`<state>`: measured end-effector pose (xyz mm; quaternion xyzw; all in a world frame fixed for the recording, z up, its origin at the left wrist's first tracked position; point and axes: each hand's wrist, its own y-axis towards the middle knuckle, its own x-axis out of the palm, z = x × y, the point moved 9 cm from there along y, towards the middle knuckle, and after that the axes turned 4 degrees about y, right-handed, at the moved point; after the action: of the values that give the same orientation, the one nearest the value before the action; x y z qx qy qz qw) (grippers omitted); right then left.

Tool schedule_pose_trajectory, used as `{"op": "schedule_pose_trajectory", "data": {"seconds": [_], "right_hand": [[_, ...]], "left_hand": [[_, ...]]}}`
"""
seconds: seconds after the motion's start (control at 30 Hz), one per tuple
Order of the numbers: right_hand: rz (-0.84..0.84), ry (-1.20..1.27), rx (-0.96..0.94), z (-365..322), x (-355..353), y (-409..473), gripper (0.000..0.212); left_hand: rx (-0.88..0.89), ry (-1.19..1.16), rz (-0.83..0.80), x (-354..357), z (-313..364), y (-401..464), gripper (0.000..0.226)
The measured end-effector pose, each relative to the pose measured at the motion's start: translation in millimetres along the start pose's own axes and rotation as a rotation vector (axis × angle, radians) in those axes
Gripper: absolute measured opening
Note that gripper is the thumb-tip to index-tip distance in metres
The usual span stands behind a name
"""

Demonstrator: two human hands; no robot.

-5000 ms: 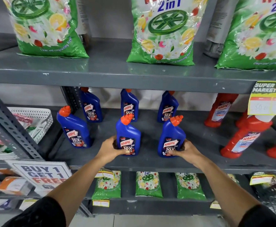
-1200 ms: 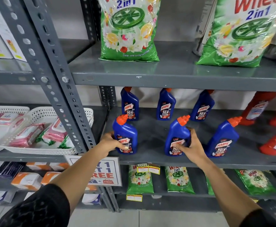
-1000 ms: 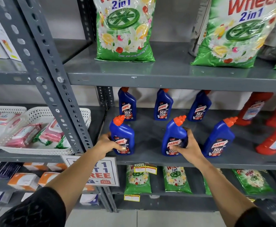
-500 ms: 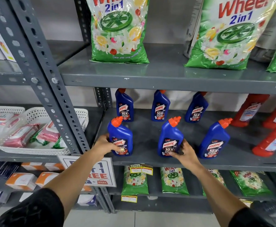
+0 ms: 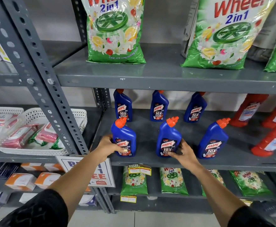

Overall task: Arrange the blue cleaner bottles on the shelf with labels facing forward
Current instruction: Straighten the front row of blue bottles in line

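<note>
Several blue cleaner bottles with orange caps stand upright in two rows on the grey middle shelf (image 5: 150,162), labels facing me. My left hand (image 5: 108,145) grips the base of the front left bottle (image 5: 123,139). My right hand (image 5: 182,153) holds the lower right side of the front middle bottle (image 5: 168,138). The front right bottle (image 5: 213,140) stands untouched to the right. Behind them are the back left bottle (image 5: 123,105), the back middle bottle (image 5: 159,106) and the back right bottle (image 5: 195,108).
Red cleaner bottles (image 5: 272,140) crowd the shelf's right end. Green detergent bags (image 5: 116,30) stand on the shelf above and smaller ones below. A grey perforated upright (image 5: 42,79) bounds the left side, with a white basket (image 5: 35,149) of packets beyond it.
My right hand has slid from high on the middle front bottle down to its base. My left hand stays on the front left bottle. The view has moved closer and slightly left.
</note>
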<state>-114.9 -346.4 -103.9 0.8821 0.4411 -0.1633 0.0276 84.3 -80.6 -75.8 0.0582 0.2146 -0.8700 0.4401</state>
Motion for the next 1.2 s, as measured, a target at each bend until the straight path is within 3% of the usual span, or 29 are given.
{"op": "schedule_pose_trajectory", "data": {"seconds": [0.43, 0.9, 1.2], "right_hand": [[-0.017, -0.009, -0.012, -2.1, -0.2, -1.0, 0.07], [-0.083, -0.001, 0.056, 10.9, 4.7, 5.7, 0.082], [-0.099, -0.148, 0.037, 3.1, 0.0, 10.9, 0.066]], "left_hand": [[0.003, -0.01, -0.01, 2.3, 6.0, -7.5, 0.049], [0.018, 0.005, 0.004, 1.8, 1.6, -1.9, 0.054], [0.007, 0.016, 0.022, -0.3, -5.6, 4.8, 0.055]]}}
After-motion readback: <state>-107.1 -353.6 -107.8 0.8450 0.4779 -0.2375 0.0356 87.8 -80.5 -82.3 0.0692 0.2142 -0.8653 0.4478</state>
